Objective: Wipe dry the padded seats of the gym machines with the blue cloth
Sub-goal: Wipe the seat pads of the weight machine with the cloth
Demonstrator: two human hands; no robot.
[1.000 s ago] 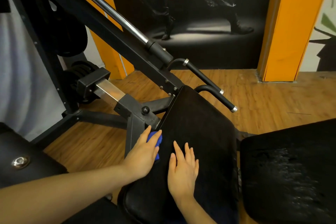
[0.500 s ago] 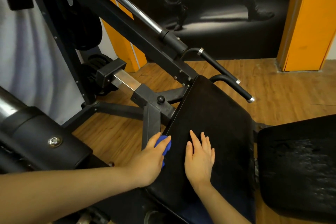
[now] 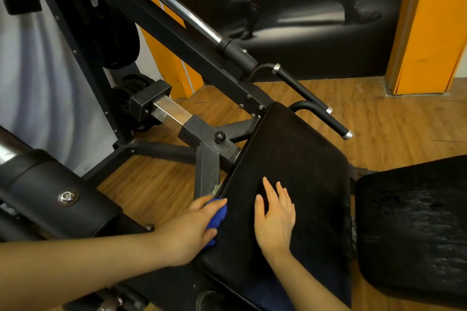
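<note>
Nearest the camera, two bare forearms reach in from the lower edge. The left hand (image 3: 192, 228) lies over the blue cloth (image 3: 216, 218) at the left edge of the black padded seat (image 3: 303, 171), its fingers (image 3: 209, 203) curved loosely over the bunched fabric and pressing it against the pad's side; only a small patch of blue shows past the palm. Just beside it, the right hand (image 3: 276, 219) rests flat on the seat's top surface with fingers straight and slightly spread, holding nothing.

To the right, close by but apart from this seat, a second black pad (image 3: 414, 230) carries a mottled, shiny sheen across its top. At the lower left sits a black roller pad (image 3: 53, 199) with a metal bolt on its end.

Beyond the hands, the seat's dark steel post (image 3: 207, 171) rises to a bracket with a black adjustment knob (image 3: 219, 136). Two black handle bars (image 3: 326, 115) with silver end caps project past the seat's far corner. A chrome bar (image 3: 177, 7) slants up along the machine's frame, and black weight plates (image 3: 111, 30) hang at the upper left. The wooden floor (image 3: 391, 118) runs back to orange pillars (image 3: 429, 25) and a dark wall mural (image 3: 290, 7).
</note>
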